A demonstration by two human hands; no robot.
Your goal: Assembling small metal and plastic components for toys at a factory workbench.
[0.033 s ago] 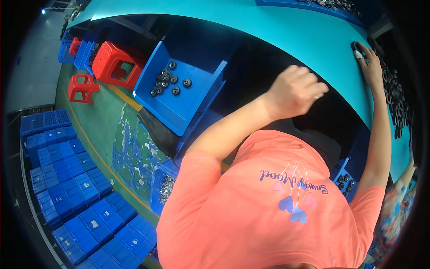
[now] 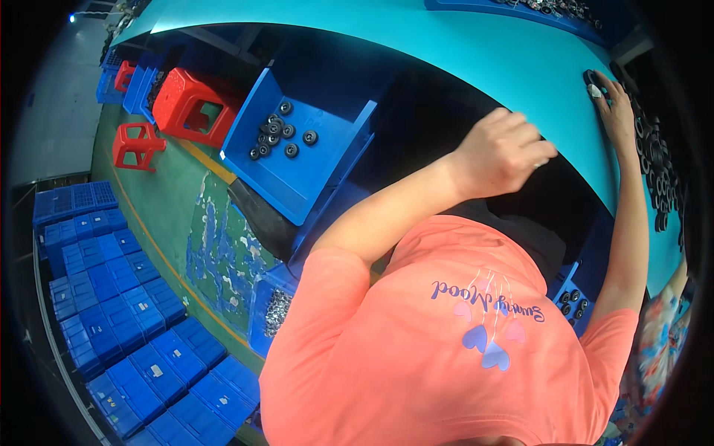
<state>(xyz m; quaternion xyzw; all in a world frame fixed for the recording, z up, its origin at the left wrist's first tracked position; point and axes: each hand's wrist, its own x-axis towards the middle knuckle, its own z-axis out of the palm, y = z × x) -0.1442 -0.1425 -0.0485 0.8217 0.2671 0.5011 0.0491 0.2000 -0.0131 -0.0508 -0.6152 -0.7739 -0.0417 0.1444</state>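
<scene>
pale labels [image 2: 156, 370] are noted on the stacked blue crates [image 2: 119, 297] at left, their print too small to read; farther right, dark lettering [image 2: 455, 292] stands above pink and purple hearts on the wearer's coral shirt [image 2: 394, 357]. compared with the earlier frame, the left hand [image 2: 502, 152] has shifted slightly rightward, toward the table edge; its fingers are curled in, and whether they hold anything cannot be told. the right hand [image 2: 617, 115] is unchanged in place, fingertips at a dark round part [image 2: 590, 76] with a white piece [image 2: 594, 91] beside it, on the table's right end; whether it grips or merely touches cannot be told. the room, left to right: worn green floor [image 2: 167, 189], red stools [image 2: 175, 97], a blue bin [image 2: 320, 175] holding black wheels [image 2: 273, 130], the smooth turquoise table [image 2: 476, 56], many dark rings [image 2: 654, 149] beyond the right wrist, and another person's patterned clothing [image 2: 658, 342], blurred, at the right rim.
</scene>
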